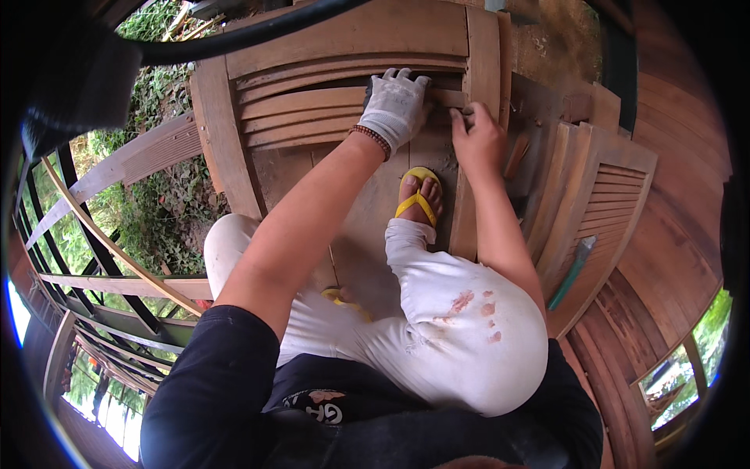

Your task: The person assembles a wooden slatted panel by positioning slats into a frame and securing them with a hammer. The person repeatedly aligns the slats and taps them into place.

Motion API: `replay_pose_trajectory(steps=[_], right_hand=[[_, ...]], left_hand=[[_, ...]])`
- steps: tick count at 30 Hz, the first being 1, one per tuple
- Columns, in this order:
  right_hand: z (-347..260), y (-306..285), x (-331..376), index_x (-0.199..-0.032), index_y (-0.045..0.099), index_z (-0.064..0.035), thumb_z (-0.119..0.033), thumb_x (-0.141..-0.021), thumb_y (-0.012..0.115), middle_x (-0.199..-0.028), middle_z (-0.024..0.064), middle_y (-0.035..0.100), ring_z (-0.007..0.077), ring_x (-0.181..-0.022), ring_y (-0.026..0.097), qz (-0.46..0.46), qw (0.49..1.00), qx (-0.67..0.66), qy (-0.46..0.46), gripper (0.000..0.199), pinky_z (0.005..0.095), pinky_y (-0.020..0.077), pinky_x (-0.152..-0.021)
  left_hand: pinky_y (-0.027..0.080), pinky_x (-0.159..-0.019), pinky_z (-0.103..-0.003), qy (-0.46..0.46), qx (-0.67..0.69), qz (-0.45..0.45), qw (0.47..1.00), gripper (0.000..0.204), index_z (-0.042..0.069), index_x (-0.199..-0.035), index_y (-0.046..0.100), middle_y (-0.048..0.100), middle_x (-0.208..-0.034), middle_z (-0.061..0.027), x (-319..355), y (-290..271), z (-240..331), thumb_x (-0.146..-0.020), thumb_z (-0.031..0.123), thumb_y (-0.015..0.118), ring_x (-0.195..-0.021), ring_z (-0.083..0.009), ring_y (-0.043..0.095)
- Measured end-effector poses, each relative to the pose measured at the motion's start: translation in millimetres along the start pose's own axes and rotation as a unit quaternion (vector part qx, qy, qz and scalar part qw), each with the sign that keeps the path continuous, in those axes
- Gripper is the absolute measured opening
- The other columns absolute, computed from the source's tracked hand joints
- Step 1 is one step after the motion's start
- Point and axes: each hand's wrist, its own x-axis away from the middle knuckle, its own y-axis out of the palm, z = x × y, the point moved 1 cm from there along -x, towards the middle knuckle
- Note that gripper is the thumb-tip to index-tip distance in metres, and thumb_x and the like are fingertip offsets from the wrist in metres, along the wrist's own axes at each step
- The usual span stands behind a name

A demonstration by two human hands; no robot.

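Observation:
A louvred wooden panel [344, 41] lies before me, its frame holding several narrow slats. My left hand [397, 102], in a grey-white work glove, is closed over a loose-looking wooden slat [312, 102], its fingers bent over the far edge beside a dark gap. My bare right hand [478, 141] is closed at the slat's right end, next to the frame's right upright [482, 59]. Its thumb and fingers are bent together, and whatever they pinch is hidden.
Another louvred panel [613, 191] leans at the right, with a green-handled tool [572, 270] on it. Wood boards [664, 227] line the far right. Below the slats is my foot in a yellow flip-flop [419, 195]. Plants [168, 203] and black metal bars [101, 242] are at left.

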Motion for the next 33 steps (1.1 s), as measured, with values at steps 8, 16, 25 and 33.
replay_pose_trajectory(steps=[8, 16, 25, 33], right_hand=[[47.1, -9.3, -27.4, -0.114, 0.076, -0.0198, -0.021, -0.078, 0.080, -0.142, 0.0111, 0.053, 0.0372, -0.132, 0.045, 0.077, 0.957, 0.051, -0.276, 0.036, 0.0467, 0.0380, -0.110], [41.2, -10.9, -34.1, -0.109, 0.079, -0.0199, -0.018, -0.077, 0.080, -0.145, 0.0107, 0.051, 0.0387, -0.132, 0.041, 0.038, 0.956, 0.043, -0.288, 0.032, 0.0456, 0.0376, -0.110], [48.9, -6.3, -36.7, -0.116, 0.076, -0.0207, -0.015, -0.081, 0.077, -0.152, 0.0118, 0.044, 0.0421, -0.138, 0.035, 0.035, 0.960, 0.016, -0.279, 0.036, 0.0477, 0.0338, -0.114], [53.7, 2.8, -32.5, -0.118, 0.074, -0.0201, -0.013, -0.084, 0.074, -0.150, 0.0137, 0.045, 0.0405, -0.138, 0.040, 0.079, 0.964, -0.021, -0.254, 0.035, 0.0465, 0.0357, -0.114]], left_hand=[[0.043, -0.099, -0.047, -0.021, 0.013, 0.033, 0.999, 0.051, 0.016, -0.132, 0.060, 0.062, -0.127, -0.0165, 2.0, 5.3, 4.0, -0.087, 0.040, 0.067, -0.121, -0.0345, 0.057], [0.039, -0.104, -0.047, -0.069, 0.011, 0.033, 0.997, 0.049, 0.020, -0.131, 0.061, 0.060, -0.132, -0.0153, 1.4, 9.1, 6.4, -0.086, 0.040, 0.067, -0.126, -0.0336, 0.053], [0.036, -0.105, -0.049, -0.074, 0.031, 0.056, 0.995, 0.051, 0.022, -0.130, 0.060, 0.060, -0.129, -0.0140, -0.3, 15.2, 7.1, -0.083, 0.039, 0.071, -0.125, -0.0342, 0.052], [0.035, -0.105, -0.050, -0.068, 0.015, 0.079, 0.994, 0.051, 0.023, -0.131, 0.059, 0.060, -0.129, -0.0152, -0.6, 18.4, 10.3, -0.084, 0.039, 0.071, -0.125, -0.0342, 0.052]])
